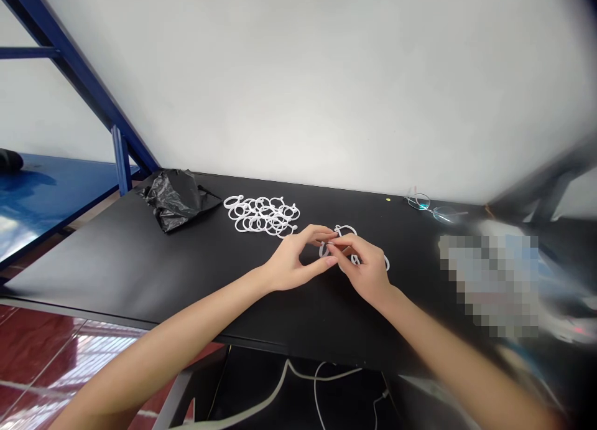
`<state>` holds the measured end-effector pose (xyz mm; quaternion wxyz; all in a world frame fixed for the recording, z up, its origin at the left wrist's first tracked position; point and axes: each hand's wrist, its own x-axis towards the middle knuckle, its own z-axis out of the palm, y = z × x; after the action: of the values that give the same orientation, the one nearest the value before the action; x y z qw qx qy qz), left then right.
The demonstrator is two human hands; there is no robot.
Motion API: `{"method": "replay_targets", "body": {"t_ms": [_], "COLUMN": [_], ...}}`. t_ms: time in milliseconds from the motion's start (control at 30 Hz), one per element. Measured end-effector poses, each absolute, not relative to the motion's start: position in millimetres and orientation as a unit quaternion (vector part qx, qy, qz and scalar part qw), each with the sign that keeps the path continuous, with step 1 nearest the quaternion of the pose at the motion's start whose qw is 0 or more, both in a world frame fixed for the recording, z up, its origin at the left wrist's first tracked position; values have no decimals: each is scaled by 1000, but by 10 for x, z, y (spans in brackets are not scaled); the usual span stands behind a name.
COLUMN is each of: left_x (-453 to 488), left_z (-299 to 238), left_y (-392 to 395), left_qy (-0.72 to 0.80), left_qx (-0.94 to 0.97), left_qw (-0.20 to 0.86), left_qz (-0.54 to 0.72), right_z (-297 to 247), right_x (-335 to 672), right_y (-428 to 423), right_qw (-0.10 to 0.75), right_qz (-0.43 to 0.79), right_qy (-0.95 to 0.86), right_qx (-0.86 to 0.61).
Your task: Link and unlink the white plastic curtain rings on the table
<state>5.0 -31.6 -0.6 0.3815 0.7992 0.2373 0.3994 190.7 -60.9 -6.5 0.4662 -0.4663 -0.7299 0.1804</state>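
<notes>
Over the middle of the black table, my left hand (298, 259) and my right hand (361, 262) meet at the fingertips. Between them is a white curtain ring (323, 250), mostly covered by the fingers. My right thumb and fingers pinch it, while my left thumb and fingertips curve around its other side and close on it. More white rings show behind and beside my right hand, one at its far side (347, 229) and one at its right edge (387, 263). Left of my hands lies a flat, overlapping pile of white curtain rings (261, 215) with small eyelets.
A crumpled black plastic bag (177, 196) lies at the back left of the black table (186, 268). Eyeglasses (436, 212) rest near the wall at right. A blurred, pixelated item (494, 284) lies at far right. White cables (280, 386) hang below the front edge.
</notes>
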Motion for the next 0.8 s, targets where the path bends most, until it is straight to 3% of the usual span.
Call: {"method": "replay_targets", "body": {"t_ms": [100,267,600,800], "left_x": [66,64,39,31], "left_z": [-39,-63,-33,-24], "left_y": [-301,-269,-277,-275], "left_qy": [256,301,328,300], "left_qx": [834,851,849,861], "left_qw": [297,242,265,275], "left_qz": [388,356,318,305], "right_z": [-75,-98,-71,-41], "right_x": [1909,1869,1811,1784], "right_y": [-616,-646,-671,-677], "right_qw": [486,516,534,521], "right_qz": [180,209,403,437], "right_qy": [-718,-690,-607,-594], "right_qx": [-464,-462,-429,-430]}}
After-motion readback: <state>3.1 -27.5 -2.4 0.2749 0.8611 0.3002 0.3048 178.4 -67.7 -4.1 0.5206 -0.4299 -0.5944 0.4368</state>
